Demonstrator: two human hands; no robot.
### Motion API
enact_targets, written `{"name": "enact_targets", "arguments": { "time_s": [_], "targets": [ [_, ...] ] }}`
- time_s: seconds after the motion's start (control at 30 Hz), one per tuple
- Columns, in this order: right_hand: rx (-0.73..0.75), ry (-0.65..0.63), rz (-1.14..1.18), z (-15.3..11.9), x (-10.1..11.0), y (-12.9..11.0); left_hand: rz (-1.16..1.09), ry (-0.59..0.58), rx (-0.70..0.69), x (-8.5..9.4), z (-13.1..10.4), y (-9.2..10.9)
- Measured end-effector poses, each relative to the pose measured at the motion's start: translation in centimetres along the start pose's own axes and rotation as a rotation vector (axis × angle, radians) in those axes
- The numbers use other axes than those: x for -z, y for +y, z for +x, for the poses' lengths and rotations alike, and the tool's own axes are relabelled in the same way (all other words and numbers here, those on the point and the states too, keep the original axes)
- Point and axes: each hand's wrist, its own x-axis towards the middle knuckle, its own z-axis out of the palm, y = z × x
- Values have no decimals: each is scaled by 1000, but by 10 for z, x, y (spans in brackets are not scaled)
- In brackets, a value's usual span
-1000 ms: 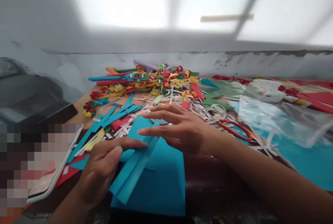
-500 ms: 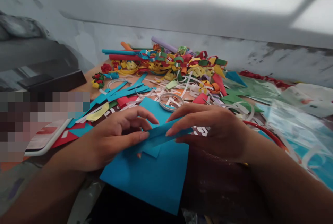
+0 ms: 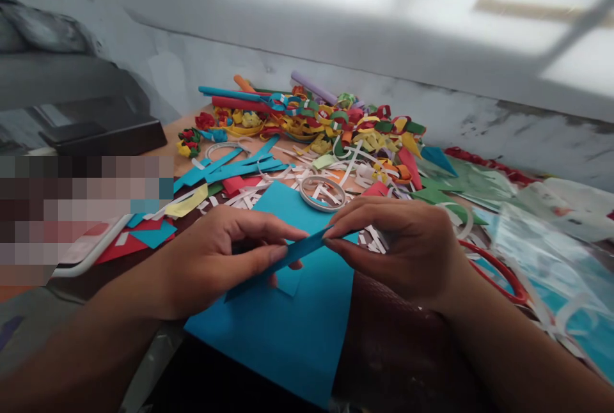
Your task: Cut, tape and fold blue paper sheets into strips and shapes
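Note:
Between both hands a narrow blue paper strip (image 3: 301, 248) slants up to the right. My left hand (image 3: 225, 250) pinches its lower left part between thumb and fingers. My right hand (image 3: 393, 243) grips the upper right end with thumb and fingertips. Below lies a large blue paper sheet (image 3: 278, 336), with a smaller blue piece (image 3: 290, 282) on top of it, partly hidden behind the strip and my left fingers. Just beyond the hands, a roll of white tape (image 3: 323, 208) rests on the sheet's far edge.
Cut blue strips (image 3: 230, 167) and white scraps lie beyond my left hand. Further back is a heap of colourful paper chains (image 3: 330, 116) and rolled paper. A phone (image 3: 96, 250) stands at left, partly blurred out. Red-handled scissors (image 3: 515, 285) and plastic bags (image 3: 542, 240) lie at right.
The blue strip has turned from showing its broad face to a narrower, folded-looking edge. My right fingertips have closed into a tighter pinch. The view has shifted slightly.

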Motion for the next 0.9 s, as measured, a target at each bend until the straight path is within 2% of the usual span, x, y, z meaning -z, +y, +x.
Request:
{"name": "enact_targets", "arguments": {
  "time_s": [0.13,0.27,0.5,0.63,0.77,0.9],
  "targets": [
    [-133,92,-48,-1,-3,0,60,113,6,-8,-4,6],
    [-215,117,-62,-1,-4,1,197,217,-10,-7,-1,4],
    [-244,132,-53,-2,-7,1,72,171,16,1,4,-1],
    [-281,163,-65,-3,-9,2,120,183,46,0,3,-1],
    [-260,173,-107,-3,-12,2,211,265,40,-4,4,-1],
    [-192,159,-128,-3,-14,-3,243,227,47,-4,7,2]
  ]
}}
